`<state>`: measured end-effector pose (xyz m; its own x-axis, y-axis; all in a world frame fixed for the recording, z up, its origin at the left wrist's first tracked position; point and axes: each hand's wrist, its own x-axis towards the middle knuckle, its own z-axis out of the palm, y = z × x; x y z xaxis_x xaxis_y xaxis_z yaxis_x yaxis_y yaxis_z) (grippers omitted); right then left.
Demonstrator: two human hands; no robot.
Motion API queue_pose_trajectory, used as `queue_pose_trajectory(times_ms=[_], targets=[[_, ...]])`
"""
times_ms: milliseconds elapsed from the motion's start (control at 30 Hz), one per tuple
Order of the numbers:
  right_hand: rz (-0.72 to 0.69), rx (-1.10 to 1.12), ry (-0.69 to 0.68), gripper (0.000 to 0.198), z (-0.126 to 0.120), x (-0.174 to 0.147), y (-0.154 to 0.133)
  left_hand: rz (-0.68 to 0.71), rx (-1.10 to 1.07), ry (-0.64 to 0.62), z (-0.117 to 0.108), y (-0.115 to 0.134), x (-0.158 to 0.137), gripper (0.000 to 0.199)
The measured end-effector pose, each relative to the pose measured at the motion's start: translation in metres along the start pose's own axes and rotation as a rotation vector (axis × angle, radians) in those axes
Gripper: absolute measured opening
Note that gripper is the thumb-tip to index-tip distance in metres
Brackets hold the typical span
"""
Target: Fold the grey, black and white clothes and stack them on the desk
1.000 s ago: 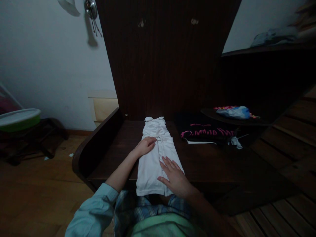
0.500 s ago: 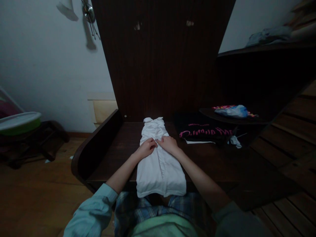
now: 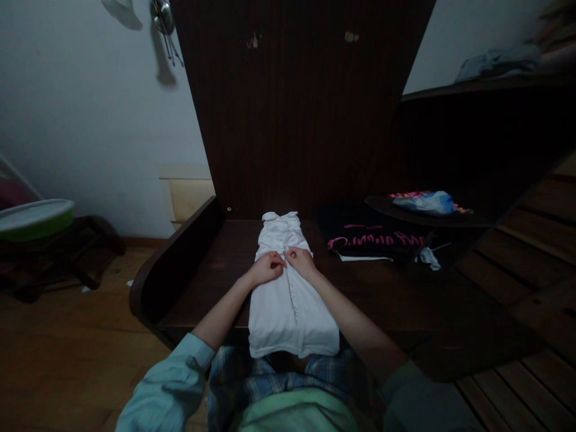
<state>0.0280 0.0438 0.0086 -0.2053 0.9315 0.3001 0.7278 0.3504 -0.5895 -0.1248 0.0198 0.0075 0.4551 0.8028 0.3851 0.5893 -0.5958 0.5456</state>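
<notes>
Lying under left fingers (image 3: pixel 276 258) and right fingers (image 3: pixel 293 254) | white garment (image 3: pixel 272 318) | on dark bench (image 3: pixel 382 300)

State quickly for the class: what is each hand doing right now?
Left hand: fingers curled on the white cloth; whether it pinches it cannot be told.
Right hand: fingers curled on the same cloth; grip likewise cannot be told.

Pale wall (image 3: pixel 90 108), brown wooden floor (image 3: pixel 67 348)

Home interior: wooden floor (image 3: pixel 67 360), dark wood furniture (image 3: pixel 306 120), folded black garment (image 3: pixel 373 230), green basin (image 3: pixel 49 225).
</notes>
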Motion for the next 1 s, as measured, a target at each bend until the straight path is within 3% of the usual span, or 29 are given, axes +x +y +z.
queue_pose_trajectory(times_ms=[200, 533, 633, 767, 867, 1000], targets=[[0.009, 0.020, -0.076, 0.034, -0.003, -0.003, -0.001, -0.027, -0.009, -0.014, -0.002, 0.001, 0.001, 0.018], [0.024, 0.049, -0.084, 0.025, -0.020, -0.009, -0.006, 0.004, 0.080, -0.035, 0.001, -0.004, 0.000, 0.028], [0.023, -0.081, -0.054, 0.024, -0.036, -0.033, -0.019, -0.015, 0.080, -0.016, 0.003, -0.006, 0.001, 0.025], [-0.034, -0.295, -0.196, 0.021, -0.050, -0.086, -0.041, 0.001, 0.062, -0.013, 0.004, -0.007, 0.002, 0.024], [-0.037, -0.429, -0.296, 0.012, -0.049, -0.120, -0.051, 0.001, 0.062, -0.013, 0.003, -0.007, 0.002, 0.024], [-0.002, -0.483, -0.297, 0.016, -0.044, -0.137, -0.051, -0.003, 0.054, -0.021, 0.003, -0.006, 0.002, 0.025]])
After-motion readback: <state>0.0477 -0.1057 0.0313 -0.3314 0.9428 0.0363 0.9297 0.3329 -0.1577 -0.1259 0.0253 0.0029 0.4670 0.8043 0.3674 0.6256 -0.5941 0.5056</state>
